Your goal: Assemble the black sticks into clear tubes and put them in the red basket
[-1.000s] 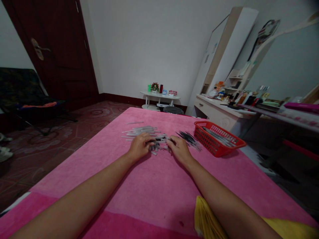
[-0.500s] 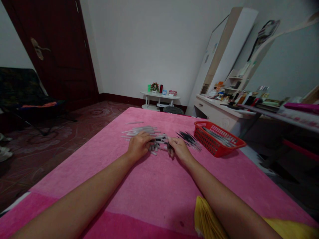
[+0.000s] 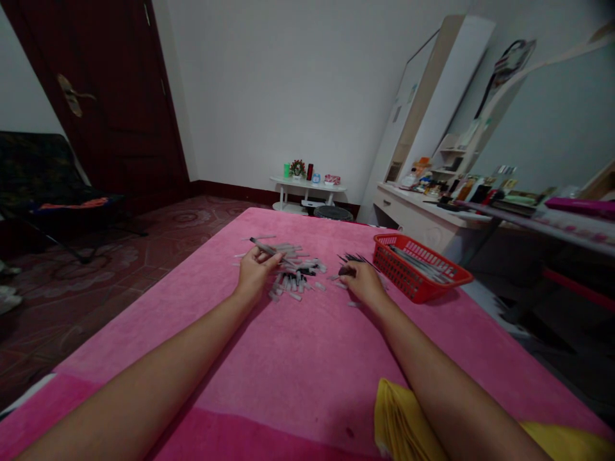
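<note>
My left hand [image 3: 254, 269] is closed around a slim pen-like stick [image 3: 263, 246], pale with a dark end, tilted up to the left. Behind and beneath it lies a pile of pale slim sticks [image 3: 288, 251]. Between my hands are scattered short, translucent whitish cap-like pieces [image 3: 294, 285], with black bits among them. My right hand [image 3: 361, 280] hovers low over the cloth, fingers pinched together near a small dark thing too unclear to name. Just behind that hand is a bundle of thin dark-tipped sticks [image 3: 358, 258], partly hidden by it.
A red plastic basket [image 3: 418, 291] holding several slim grey sticks stands to the right on the pink cloth [image 3: 269, 371]. A yellow folded cloth [image 3: 401, 419] lies under my right forearm. Further off are a small white table [image 3: 307, 184] and a cluttered dresser [image 3: 432, 218].
My hands have drawn apart, the left one leftward with the pen-like stick raised, the right one rightward toward the dark-tipped sticks. The cap-like pieces between them are now uncovered.
</note>
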The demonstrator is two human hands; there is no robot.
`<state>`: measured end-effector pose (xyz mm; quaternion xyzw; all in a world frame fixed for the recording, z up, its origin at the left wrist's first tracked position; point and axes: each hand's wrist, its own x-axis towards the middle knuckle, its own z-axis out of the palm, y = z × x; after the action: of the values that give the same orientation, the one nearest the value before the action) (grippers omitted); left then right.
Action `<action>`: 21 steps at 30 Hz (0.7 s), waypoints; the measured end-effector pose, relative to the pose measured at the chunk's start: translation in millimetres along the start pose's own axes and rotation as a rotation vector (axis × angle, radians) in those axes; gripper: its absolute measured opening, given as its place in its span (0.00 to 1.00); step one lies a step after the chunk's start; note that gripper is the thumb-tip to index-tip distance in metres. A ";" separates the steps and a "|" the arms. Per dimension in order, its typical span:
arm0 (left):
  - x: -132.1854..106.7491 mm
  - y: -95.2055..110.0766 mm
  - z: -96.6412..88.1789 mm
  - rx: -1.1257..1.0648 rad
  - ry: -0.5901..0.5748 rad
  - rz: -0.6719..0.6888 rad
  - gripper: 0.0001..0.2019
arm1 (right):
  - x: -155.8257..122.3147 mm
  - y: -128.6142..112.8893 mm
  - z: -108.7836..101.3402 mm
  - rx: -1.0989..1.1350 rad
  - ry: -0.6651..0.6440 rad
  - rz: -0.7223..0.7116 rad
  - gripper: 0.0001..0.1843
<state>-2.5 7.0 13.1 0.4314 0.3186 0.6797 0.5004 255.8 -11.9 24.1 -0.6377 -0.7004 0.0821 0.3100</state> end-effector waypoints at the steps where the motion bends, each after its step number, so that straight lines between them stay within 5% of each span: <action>1: -0.1 -0.7 -0.1 -0.020 0.000 -0.018 0.23 | -1.2 -0.9 -0.2 -0.026 -0.006 0.004 0.07; 11: -4.1 -2.1 4.9 -0.128 0.019 -0.135 0.21 | -10.6 -31.4 22.7 -0.177 -0.106 -0.431 0.19; 21: -4.0 -3.4 4.6 -0.150 0.015 -0.153 0.20 | -10.6 -22.7 -3.7 -0.441 -0.014 -0.065 0.07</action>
<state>3.5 4.3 11.0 0.3618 0.3025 0.6647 0.5794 238.6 -26.8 35.1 -0.6665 -0.7237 -0.0787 0.1607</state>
